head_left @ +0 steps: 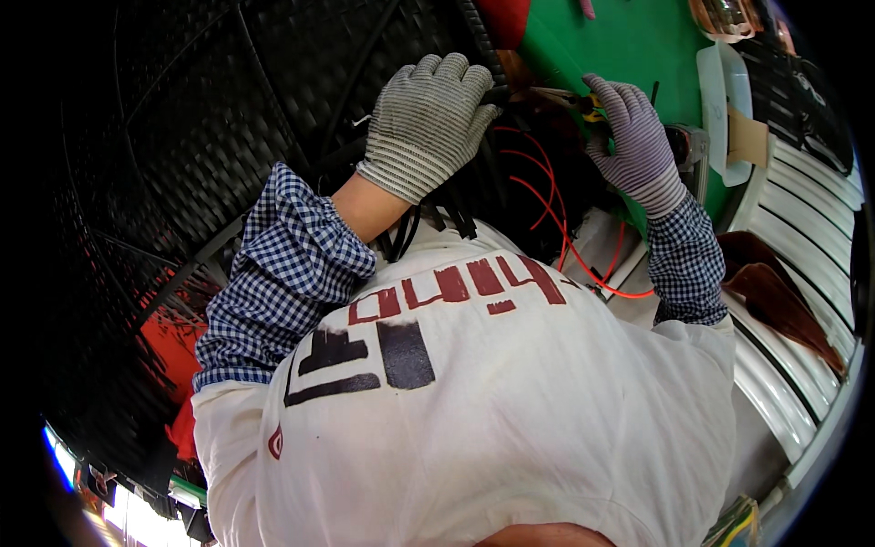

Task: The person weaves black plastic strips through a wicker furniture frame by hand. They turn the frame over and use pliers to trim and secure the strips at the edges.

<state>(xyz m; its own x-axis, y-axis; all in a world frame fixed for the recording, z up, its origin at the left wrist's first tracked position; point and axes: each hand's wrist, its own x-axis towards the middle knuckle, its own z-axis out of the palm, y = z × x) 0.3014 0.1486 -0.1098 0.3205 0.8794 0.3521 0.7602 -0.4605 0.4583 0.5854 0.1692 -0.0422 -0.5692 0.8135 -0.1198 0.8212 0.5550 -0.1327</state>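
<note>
A large black woven wicker piece (210, 128) fills the left and upper left, with loose black strips hanging near its edge. My left hand (427, 123), in a grey striped glove, lies over that edge. Its fingers curl round the rim, and the thumb points to the right. Right of it, my right hand (635, 146) wears a similar glove and is closed round the yellow-and-black handles of pliers (592, 108). Their metal jaws point left toward the wicker edge. Part of the handles is hidden by the fingers.
A thin orange hose (629, 294) loops between my arms. Beyond the right hand lie a green surface (629, 46) and a pale plastic tray (725, 109). White ribbed panels (775, 346) run down the right side, with a brown cloth-like piece (775, 283) on them.
</note>
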